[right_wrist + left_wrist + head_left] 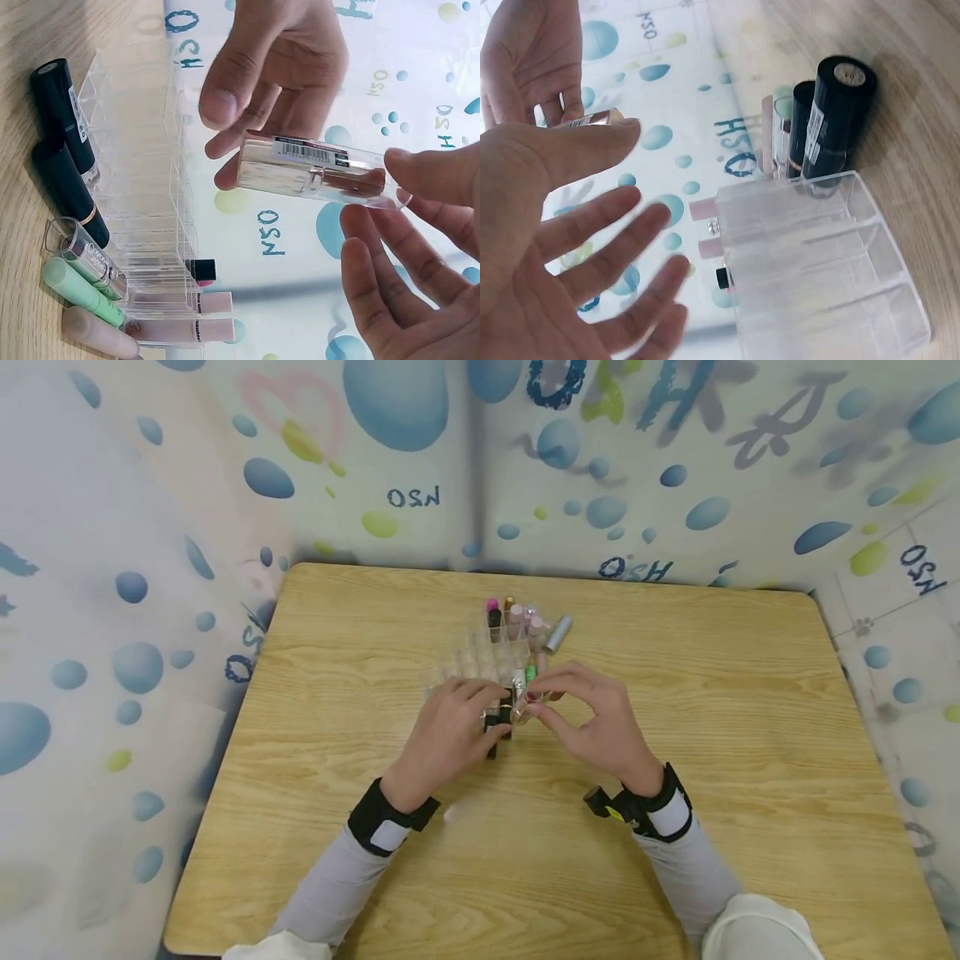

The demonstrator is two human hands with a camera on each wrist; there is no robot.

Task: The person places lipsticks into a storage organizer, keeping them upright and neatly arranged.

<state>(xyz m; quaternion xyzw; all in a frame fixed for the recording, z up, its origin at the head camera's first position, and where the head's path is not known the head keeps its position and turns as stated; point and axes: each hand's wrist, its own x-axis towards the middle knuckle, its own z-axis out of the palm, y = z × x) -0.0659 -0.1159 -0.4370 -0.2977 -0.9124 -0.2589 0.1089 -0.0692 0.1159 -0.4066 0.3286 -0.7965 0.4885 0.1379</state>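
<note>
Right hand (pixel 602 725) is pinching one end of a clear tube (pixel 315 171), its length pointing toward the loose-fingered left hand (pixel 452 722)

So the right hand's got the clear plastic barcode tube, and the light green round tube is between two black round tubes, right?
Not quite; wrong neighbours: in the right wrist view, the light green round tube is between a see-through round tube and a pale pink round tube. The right hand does hold the clear plastic barcode tube.
</note>
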